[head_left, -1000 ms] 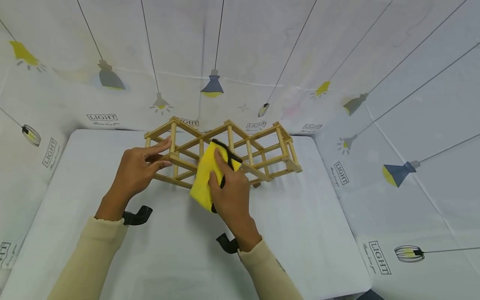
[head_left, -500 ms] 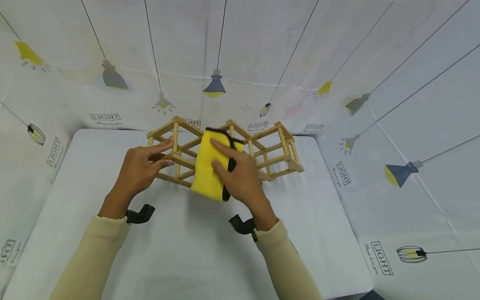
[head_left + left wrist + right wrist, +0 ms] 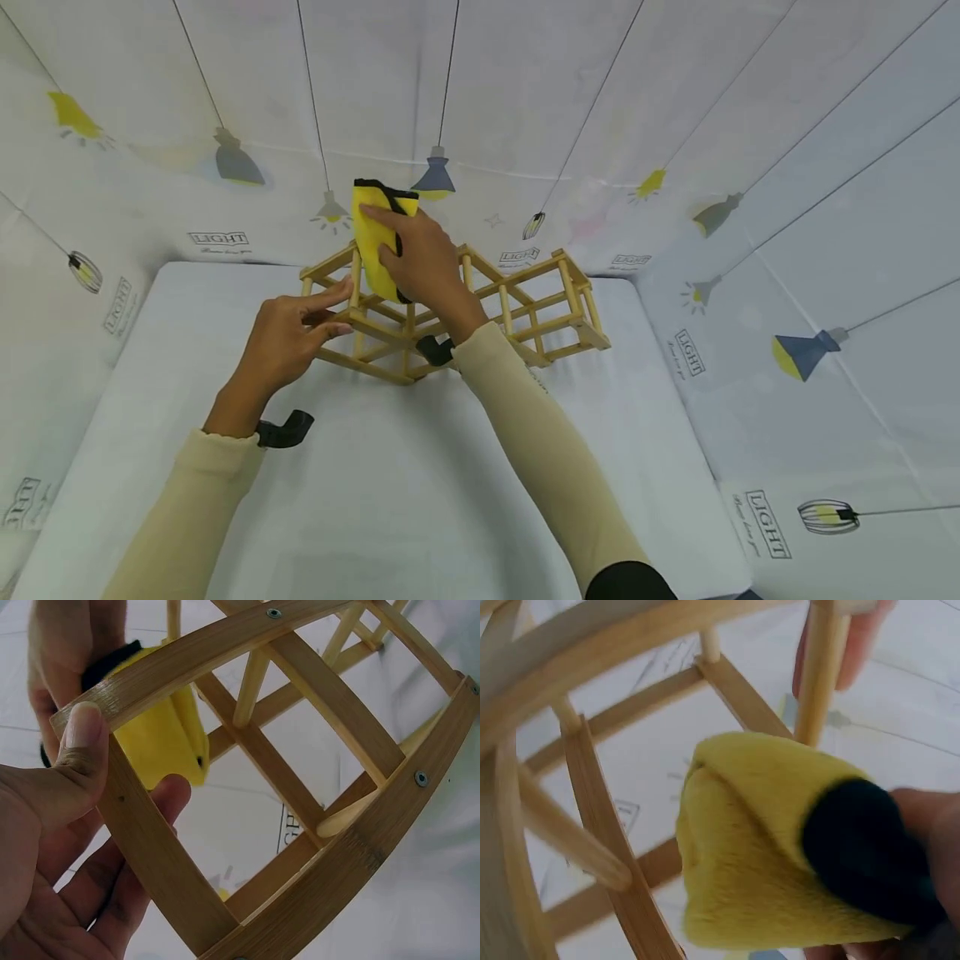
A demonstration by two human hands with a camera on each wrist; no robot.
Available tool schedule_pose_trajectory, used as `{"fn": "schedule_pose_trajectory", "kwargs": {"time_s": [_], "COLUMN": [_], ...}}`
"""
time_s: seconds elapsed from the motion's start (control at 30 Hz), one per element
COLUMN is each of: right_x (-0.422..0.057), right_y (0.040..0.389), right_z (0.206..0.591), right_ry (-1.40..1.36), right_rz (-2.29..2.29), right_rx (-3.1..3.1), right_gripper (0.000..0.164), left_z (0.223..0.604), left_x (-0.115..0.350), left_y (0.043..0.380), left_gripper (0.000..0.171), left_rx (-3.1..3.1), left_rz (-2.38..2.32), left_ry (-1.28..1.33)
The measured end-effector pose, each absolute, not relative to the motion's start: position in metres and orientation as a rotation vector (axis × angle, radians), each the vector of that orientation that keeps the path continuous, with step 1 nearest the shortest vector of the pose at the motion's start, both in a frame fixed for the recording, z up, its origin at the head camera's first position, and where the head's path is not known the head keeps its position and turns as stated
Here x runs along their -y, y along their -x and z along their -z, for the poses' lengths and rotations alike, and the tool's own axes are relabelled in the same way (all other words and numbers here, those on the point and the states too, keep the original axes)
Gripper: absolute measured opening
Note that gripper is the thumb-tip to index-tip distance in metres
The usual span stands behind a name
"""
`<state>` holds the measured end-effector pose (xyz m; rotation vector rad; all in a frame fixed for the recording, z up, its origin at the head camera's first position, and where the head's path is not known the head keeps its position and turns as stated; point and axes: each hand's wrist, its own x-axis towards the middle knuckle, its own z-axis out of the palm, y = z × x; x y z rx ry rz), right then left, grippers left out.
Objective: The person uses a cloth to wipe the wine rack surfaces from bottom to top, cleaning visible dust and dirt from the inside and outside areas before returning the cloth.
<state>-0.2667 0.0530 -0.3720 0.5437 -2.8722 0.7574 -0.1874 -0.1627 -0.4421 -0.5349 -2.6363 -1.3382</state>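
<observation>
A zigzag wooden rack [image 3: 573,268] of slats and round dowels stands on the white table. My left hand [image 3: 288,342] grips its left end; in the left wrist view the thumb lies on a slat [image 3: 169,859] corner and the fingers reach behind it. My right hand [image 3: 427,262] holds a folded yellow cloth [image 3: 371,250] with black edging, over the rack's left section by an upright dowel. Close up in the right wrist view, the cloth [image 3: 742,877] is bunched beside the dowel [image 3: 823,682]. Whether it touches the wood is hard to tell.
The white table [image 3: 360,500] extends in front of the rack and to both sides. Behind it rises a pale wall covering [image 3: 510,100] printed with hanging lamps, close to the rack's back. A similar covering [image 3: 847,250] runs along the right.
My right hand has carried the yellow cloth from the rack's middle up and leftward to its left section. The left hand keeps its grip, and the rack stays about where it was.
</observation>
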Motion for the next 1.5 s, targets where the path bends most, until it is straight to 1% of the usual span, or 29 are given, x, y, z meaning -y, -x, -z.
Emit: {"fn": "schedule_pose_trajectory", "kwargs": {"time_s": [0.1,0.27,0.33,0.4,0.47,0.53,0.63,0.73,0.8,0.9,1.03,1.17,1.3,1.4,1.5], "right_x": [-0.054,-0.065,-0.068,-0.068,-0.065,-0.06,-0.057,-0.063,-0.069,-0.079,-0.083,-0.079,-0.077,-0.082,-0.089], "right_y": [0.271,0.273,0.271,0.269,0.267,0.267,0.268,0.268,0.267,0.265,0.264,0.263,0.265,0.265,0.264], "right_z": [0.376,0.378,0.377,0.377,0.378,0.381,0.384,0.384,0.382,0.378,0.379,0.386,0.39,0.387,0.377], "right_ry": [-0.537,-0.434,-0.435,-0.457,-0.513,-0.567,-0.598,-0.551,-0.502,-0.439,-0.446,-0.5,-0.607,-0.697,-0.752], "right_rz": [-0.702,-0.447,-0.525,-0.714,-0.876,-0.932,-0.805,-0.562,-0.512,-0.573,-0.639,-0.528,-0.413,-0.516,-0.744], "right_rx": [3.043,3.217,3.17,3.032,2.881,2.81,2.955,3.17,3.222,3.077,2.731,2.772,2.996,3.127,3.242], "right_gripper": [0.05,0.046,0.046,0.046,0.047,0.047,0.048,0.048,0.048,0.046,0.05,0.058,0.056,0.053,0.055], "left_z": [0.443,0.441,0.442,0.443,0.443,0.443,0.443,0.442,0.442,0.442,0.442,0.441,0.44,0.44,0.439], "left_x": [0.16,0.16,0.161,0.161,0.162,0.162,0.162,0.162,0.162,0.162,0.162,0.162,0.161,0.16,0.161], "left_y": [0.188,0.187,0.187,0.187,0.187,0.186,0.185,0.184,0.184,0.185,0.186,0.186,0.184,0.184,0.185], "left_gripper": [0.064,0.064,0.064,0.065,0.065,0.065,0.065,0.065,0.065,0.064,0.064,0.063,0.062,0.062,0.061], "left_rx": [2.625,2.617,2.62,2.623,2.621,2.62,2.62,2.622,2.619,2.611,2.597,2.616,2.65,2.661,2.654], "left_rz": [1.322,1.314,1.322,1.319,1.32,1.317,1.319,1.316,1.316,1.309,1.311,1.324,1.334,1.35,1.36], "left_ry": [0.553,0.558,0.558,0.56,0.56,0.559,0.554,0.559,0.568,0.583,0.593,0.561,0.519,0.512,0.524]}}
